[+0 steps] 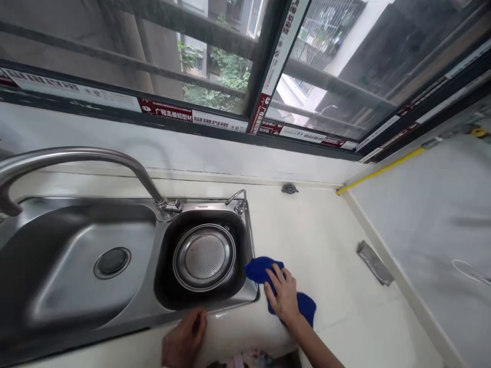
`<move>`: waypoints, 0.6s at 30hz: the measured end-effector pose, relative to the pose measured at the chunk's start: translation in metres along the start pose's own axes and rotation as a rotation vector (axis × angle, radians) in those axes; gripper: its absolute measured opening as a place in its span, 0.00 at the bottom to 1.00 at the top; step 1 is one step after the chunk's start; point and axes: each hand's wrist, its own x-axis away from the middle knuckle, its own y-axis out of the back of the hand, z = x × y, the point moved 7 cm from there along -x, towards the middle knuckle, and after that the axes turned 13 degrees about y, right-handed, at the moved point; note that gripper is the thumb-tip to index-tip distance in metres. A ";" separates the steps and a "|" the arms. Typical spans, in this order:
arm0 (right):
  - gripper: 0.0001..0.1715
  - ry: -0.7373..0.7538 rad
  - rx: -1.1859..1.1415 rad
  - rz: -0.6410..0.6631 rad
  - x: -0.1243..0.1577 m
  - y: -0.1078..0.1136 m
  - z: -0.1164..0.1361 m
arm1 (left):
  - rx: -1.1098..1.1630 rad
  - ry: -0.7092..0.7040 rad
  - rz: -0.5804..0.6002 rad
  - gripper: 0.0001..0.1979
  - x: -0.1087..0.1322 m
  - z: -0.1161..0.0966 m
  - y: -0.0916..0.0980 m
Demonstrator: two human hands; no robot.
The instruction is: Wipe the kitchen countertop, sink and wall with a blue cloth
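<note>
Hands apart from each other. Right hand (283, 295) spread over blue cloth (257, 270), fingers parted; cloth on counter (314, 230), just right of double sink (149, 291). Left hand (184, 337) curled at sink's near edge; cannot tell whether it grips anything. Metal strainer bowl (205, 253) in right basin. Scouring pad (289, 188) on counter's far side.

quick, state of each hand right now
Left hand: loosely curled beside the stainless-steel double sink; grip unclear.
Right hand: open, fingers spread on the bright blue cloth.
</note>
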 end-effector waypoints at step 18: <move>0.41 0.093 0.136 0.400 -0.260 -0.047 -0.076 | -0.007 -0.034 -0.022 0.15 0.004 0.002 0.001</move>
